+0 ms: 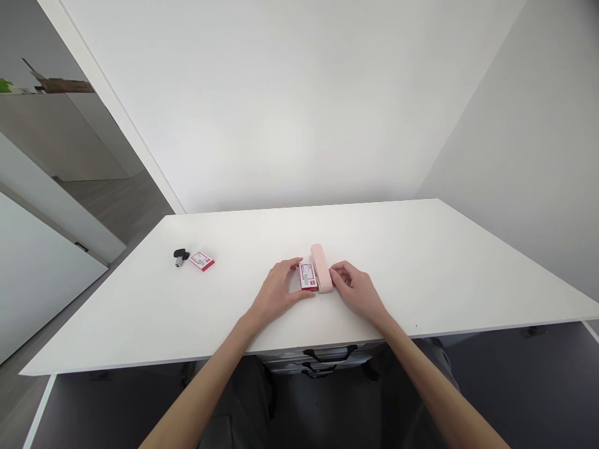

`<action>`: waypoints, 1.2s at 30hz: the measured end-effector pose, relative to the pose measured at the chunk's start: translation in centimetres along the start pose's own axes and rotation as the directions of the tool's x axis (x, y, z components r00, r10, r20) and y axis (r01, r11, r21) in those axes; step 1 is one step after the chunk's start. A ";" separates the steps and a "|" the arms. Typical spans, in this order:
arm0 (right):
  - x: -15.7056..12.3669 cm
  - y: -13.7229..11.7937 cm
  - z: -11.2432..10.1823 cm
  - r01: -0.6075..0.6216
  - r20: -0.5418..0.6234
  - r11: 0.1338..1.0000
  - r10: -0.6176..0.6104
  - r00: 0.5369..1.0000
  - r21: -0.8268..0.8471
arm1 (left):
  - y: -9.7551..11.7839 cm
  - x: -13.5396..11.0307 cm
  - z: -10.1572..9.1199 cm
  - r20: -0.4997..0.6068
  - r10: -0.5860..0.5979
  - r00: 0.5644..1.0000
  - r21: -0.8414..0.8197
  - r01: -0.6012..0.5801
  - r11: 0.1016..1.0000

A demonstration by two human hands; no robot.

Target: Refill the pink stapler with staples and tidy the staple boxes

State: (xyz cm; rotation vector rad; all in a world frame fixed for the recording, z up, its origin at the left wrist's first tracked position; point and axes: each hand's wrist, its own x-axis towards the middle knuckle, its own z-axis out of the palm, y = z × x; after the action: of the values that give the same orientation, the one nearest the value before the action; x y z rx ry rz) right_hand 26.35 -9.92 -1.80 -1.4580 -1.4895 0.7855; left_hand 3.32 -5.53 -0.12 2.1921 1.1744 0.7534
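Note:
On the white table, a small red-and-white box [307,275] with printed text lies between the thumb and fingers of my left hand [277,290], which is closed around its left side. Right beside the box is a long pink stapler [321,268], its rounded end pointing away from me. My right hand [354,288] has curled fingers, and their tips meet the stapler's right side near its close end. What the inner fingers of that hand do is partly hidden.
Farther left on the white table [253,237] lie another red-and-white box [201,260] and a small black and silver object [180,257]. A white wall [290,112] rises behind the table. Drawers with black handles [330,355] sit below the front edge.

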 end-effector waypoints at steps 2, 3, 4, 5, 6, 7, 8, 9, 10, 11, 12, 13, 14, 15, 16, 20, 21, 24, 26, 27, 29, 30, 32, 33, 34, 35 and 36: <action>0.0 0.0 0.0 0.002 0.008 1.000 -0.002 1.000 -0.004 | 0.1 0.0 0.0 0.002 0.003 1.000 0.005 -0.003 1.000; 0.0 0.0 0.0 0.003 0.010 1.000 -0.003 1.000 -0.006 | 0.1 0.0 0.0 0.003 0.004 1.000 0.004 -0.004 1.000; 0.0 0.0 0.0 0.004 0.010 1.000 -0.004 1.000 -0.007 | 0.1 0.0 0.0 0.003 0.003 1.000 0.003 -0.003 1.000; 0.0 0.0 0.0 0.005 0.010 1.000 -0.005 1.000 -0.009 | 0.1 0.0 0.0 0.002 0.002 1.000 0.001 -0.002 1.000; 0.0 0.0 0.0 0.008 0.009 1.000 -0.008 1.000 -0.013 | 0.1 0.0 0.0 0.000 -0.001 1.000 -0.001 0.001 1.000; 0.0 0.0 0.0 0.011 0.009 1.000 -0.011 1.000 -0.018 | 0.2 0.0 -0.1 -0.002 -0.003 1.000 -0.003 0.003 1.000; 0.0 0.0 0.0 0.014 0.010 1.000 -0.013 1.000 -0.024 | 0.2 -0.1 -0.1 -0.004 -0.004 1.000 -0.004 0.004 1.000; -0.1 0.0 0.0 0.016 0.011 0.999 -0.016 1.000 -0.029 | 0.2 -0.1 -0.1 -0.005 -0.004 1.000 -0.005 0.004 1.000; -0.1 0.0 0.0 0.017 0.012 0.999 -0.017 1.000 -0.034 | 0.3 -0.1 -0.1 -0.006 -0.003 1.000 -0.007 0.003 1.000; -0.1 -0.1 0.0 0.017 0.014 0.999 -0.016 1.000 -0.037 | 0.3 -0.2 -0.1 -0.007 -0.003 1.000 -0.009 0.003 1.000; -0.1 -0.1 0.0 0.016 0.016 0.999 -0.016 1.000 -0.041 | 0.3 -0.2 -0.1 -0.008 -0.005 1.000 -0.011 0.005 1.000; -0.1 -0.1 0.0 0.016 0.018 0.999 -0.016 1.000 -0.045 | 0.4 -0.2 -0.1 -0.009 -0.008 1.000 -0.011 0.008 1.000; -0.1 -0.1 0.0 0.018 0.020 0.999 -0.017 1.000 -0.050 | 0.4 -0.2 0.0 -0.011 -0.009 1.000 -0.010 0.009 1.000; -0.1 -0.2 0.0 0.020 0.021 0.998 -0.018 1.000 -0.055 | 0.4 -0.3 0.1 -0.011 -0.006 1.000 -0.008 0.006 1.000; -0.1 -0.2 0.0 0.021 0.022 0.998 -0.019 1.000 -0.060 | 0.4 -0.3 0.2 -0.013 0.004 1.000 -0.006 -0.004 1.000; -0.1 -0.2 0.0 0.013 0.021 0.998 -0.012 1.000 -0.057 | -0.3 -0.1 -0.2 -0.116 0.040 0.993 0.016 -0.038 0.999; -0.1 -0.2 0.0 0.010 0.021 0.999 -0.009 1.000 -0.053 | -0.8 -0.1 -0.7 -0.178 0.034 0.984 0.042 -0.026 0.999; -0.1 -0.2 0.0 0.004 0.023 0.999 -0.003 1.000 -0.044 | -3.1 -0.4 -3.6 -0.392 0.013 0.920 0.200 0.071 0.977; -0.1 -0.2 0.0 0.004 0.023 0.999 -0.003 1.000 -0.040 | -5.2 -1.0 -6.2 -0.495 0.012 0.869 0.346 0.184 0.920; -0.1 -0.2 0.0 0.005 0.023 0.999 -0.004 1.000 -0.039 | -6.2 -1.5 -7.4 -0.527 0.006 0.850 0.414 0.250 0.875; -0.1 -0.1 0.0 0.008 0.021 0.999 -0.007 1.000 -0.041 | -7.8 -2.5 -9.3 -0.556 -0.044 0.830 0.489 0.369 0.790; -0.1 -0.1 0.0 0.010 0.020 0.999 -0.010 1.000 -0.043 | -8.4 -3.0 -9.9 -0.560 -0.087 0.824 0.496 0.418 0.761; -0.1 0.0 0.0 0.014 0.018 0.999 -0.013 1.000 -0.051 | -8.7 -3.7 -10.2 -0.542 -0.154 0.826 0.500 0.465 0.731; -0.1 0.0 0.0 0.016 0.018 0.998 -0.015 1.000 -0.053 | -8.6 -4.0 -10.0 -0.526 -0.170 0.833 0.506 0.467 0.725; -0.1 0.1 0.0 0.018 0.017 0.998 -0.017 1.000 -0.054 | -8.2 -4.1 -9.7 -0.504 -0.172 0.846 0.517 0.455 0.725; 0.0 0.1 0.1 0.020 0.017 0.998 -0.019 1.000 -0.053 | -7.7 -4.2 -9.3 -0.475 -0.159 0.865 0.533 0.427 0.730; 0.0 0.1 0.1 0.022 0.017 0.998 -0.021 1.000 -0.052 | -7.1 -4.3 -8.9 -0.440 -0.134 0.888 0.549 0.384 0.742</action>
State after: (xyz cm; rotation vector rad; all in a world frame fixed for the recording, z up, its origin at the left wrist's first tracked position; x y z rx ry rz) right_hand 26.35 -9.91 -1.95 -1.4752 -1.5459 0.7518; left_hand -8.74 -4.13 0.35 2.3500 2.1524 0.7472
